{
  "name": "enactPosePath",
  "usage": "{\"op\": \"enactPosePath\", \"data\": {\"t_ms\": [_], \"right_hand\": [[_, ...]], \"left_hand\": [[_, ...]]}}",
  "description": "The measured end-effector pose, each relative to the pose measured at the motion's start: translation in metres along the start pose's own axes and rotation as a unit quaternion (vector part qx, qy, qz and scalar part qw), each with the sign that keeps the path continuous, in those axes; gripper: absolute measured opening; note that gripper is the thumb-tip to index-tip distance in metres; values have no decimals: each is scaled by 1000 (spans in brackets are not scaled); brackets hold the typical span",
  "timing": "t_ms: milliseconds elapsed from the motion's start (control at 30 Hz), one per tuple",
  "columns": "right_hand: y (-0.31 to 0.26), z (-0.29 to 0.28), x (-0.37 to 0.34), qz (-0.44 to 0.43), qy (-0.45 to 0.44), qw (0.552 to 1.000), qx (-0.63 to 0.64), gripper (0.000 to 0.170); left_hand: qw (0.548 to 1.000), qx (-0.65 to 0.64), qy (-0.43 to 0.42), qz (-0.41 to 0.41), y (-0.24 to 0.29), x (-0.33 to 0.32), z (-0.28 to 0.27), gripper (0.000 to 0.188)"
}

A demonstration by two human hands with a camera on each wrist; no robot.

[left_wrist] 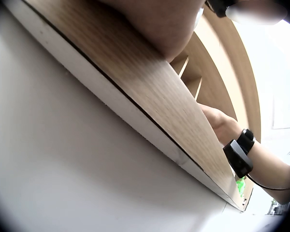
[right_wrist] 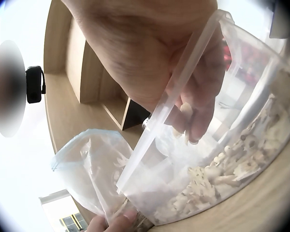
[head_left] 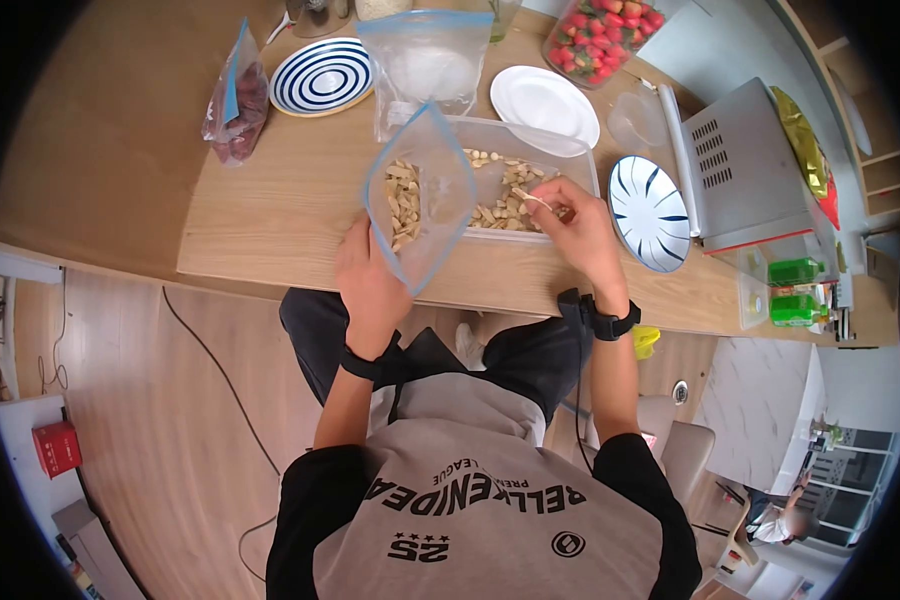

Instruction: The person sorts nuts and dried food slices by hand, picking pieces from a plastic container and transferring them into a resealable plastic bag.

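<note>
My left hand (head_left: 372, 280) grips the lower edge of a clear zip bag (head_left: 442, 195), whose blue-edged mouth gapes open. Pale dried slices (head_left: 403, 205) fill the bag's left side. Beside it stands a clear plastic bin (head_left: 515, 236) with more slices and small round pale pieces. My right hand (head_left: 582, 232) reaches over the bin's near wall and pinches a pale piece (right_wrist: 186, 113) between thumb and fingers. In the right wrist view, that hand hangs above the slices in the bin (right_wrist: 203, 188). The left wrist view shows mostly the table edge (left_wrist: 135, 106).
Behind the bin are a white plate (head_left: 545, 105), a clear zip bag of white contents (head_left: 435, 75) and a tub of strawberries (head_left: 605, 40). To the right lie a blue-striped plate (head_left: 649, 213) and a white appliance (head_left: 735, 160). A ringed plate (head_left: 322, 77) and a bag of dark red pieces (head_left: 238, 115) stand left.
</note>
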State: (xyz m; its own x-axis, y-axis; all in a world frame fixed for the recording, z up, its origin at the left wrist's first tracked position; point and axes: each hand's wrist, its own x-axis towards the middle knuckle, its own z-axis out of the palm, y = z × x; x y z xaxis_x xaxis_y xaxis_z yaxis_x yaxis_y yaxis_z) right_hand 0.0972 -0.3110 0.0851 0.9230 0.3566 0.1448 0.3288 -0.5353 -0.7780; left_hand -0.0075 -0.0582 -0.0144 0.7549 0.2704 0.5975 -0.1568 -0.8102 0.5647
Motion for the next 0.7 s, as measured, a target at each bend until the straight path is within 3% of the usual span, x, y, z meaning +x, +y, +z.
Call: {"op": "enactPosePath", "data": {"t_ms": [700], "right_hand": [[10,9,-3,-47,78,996,-22,15]], "left_hand": [[999,17,-27,-5,-1,-1,-1,64]]}}
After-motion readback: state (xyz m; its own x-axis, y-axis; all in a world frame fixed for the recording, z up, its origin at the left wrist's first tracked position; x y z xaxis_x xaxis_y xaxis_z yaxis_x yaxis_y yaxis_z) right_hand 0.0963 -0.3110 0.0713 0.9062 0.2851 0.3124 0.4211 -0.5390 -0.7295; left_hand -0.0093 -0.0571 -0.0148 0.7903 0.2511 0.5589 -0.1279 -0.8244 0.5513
